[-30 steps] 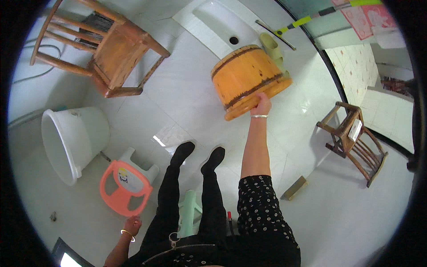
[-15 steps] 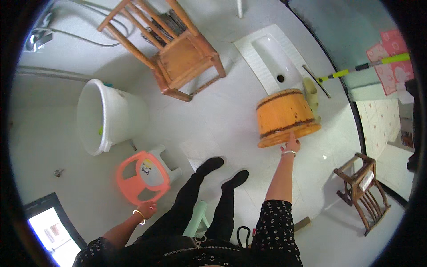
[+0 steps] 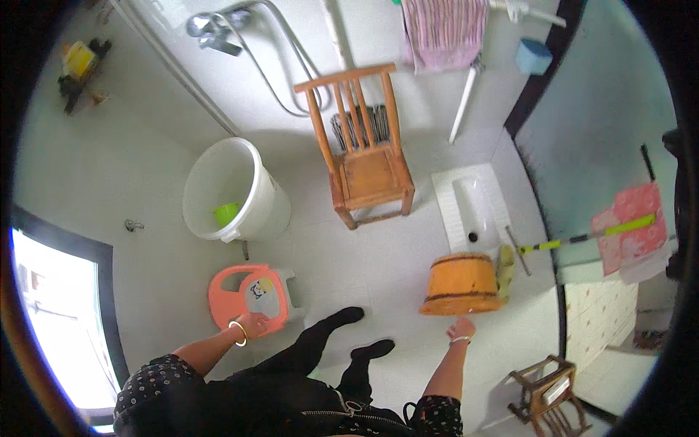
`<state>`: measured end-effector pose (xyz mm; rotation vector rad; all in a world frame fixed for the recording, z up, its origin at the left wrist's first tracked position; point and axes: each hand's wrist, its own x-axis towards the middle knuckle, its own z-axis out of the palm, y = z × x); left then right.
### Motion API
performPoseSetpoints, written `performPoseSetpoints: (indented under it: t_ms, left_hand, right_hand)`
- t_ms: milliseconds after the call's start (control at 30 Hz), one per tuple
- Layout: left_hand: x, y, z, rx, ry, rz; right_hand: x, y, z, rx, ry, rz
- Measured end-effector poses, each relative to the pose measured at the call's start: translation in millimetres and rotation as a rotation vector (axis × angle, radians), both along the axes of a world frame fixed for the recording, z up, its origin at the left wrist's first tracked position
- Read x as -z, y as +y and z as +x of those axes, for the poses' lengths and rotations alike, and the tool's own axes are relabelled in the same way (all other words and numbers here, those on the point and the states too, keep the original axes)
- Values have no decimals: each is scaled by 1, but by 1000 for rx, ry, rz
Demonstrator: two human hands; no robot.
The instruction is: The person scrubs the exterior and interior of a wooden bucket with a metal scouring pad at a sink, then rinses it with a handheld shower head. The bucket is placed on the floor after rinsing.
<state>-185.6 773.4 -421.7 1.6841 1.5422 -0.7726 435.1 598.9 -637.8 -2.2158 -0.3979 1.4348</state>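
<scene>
My left hand (image 3: 253, 324) overlaps the lower edge of a small pink plastic chair (image 3: 222, 291) with pale legs and a cartoon picture, fingers loosely extended; whether it touches the chair I cannot tell. Just on the near side of an orange-brown wooden tub (image 3: 461, 282), my right hand (image 3: 460, 329) is held out with its fingers slightly bent and nothing visible in them. The tub has dark bands and stands at the near end of the white squat toilet (image 3: 502, 200). Pale green slippers (image 3: 504, 275) lie against its right side.
A tall white bin (image 3: 271, 207) holding a green scoop (image 3: 226, 213) stands at left. Beyond it is a wooden chair (image 3: 369, 178). A yellow-green pole (image 3: 630, 226) crosses at right, above a small brown chair (image 3: 550, 393). A shower hose (image 3: 280, 95) hangs at the far wall.
My view has swung up and left, bringing the towel and shower wall into sight. My right hand has drawn back from the tub's rim; my left hand has come further over the pink chair.
</scene>
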Motion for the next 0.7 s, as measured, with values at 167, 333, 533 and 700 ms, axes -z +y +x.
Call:
performPoseSetpoints:
  t_ms: [167,333,533,700]
  left_hand:
    - [-42,67,9,-297,-206,302]
    - [-64,217,-8,-568,-490,450]
    - [-102,386,-6,-551,-922,660]
    - [-123,415,-24,-557,-920,677]
  right_hand:
    - [-57,14,-5,651,158,-26]
    - [-141,107,-14,435,14,-2]
    - [-292,435,-75,-282,-670,385]
    - [-464,739,-218,-683,-780,1186]
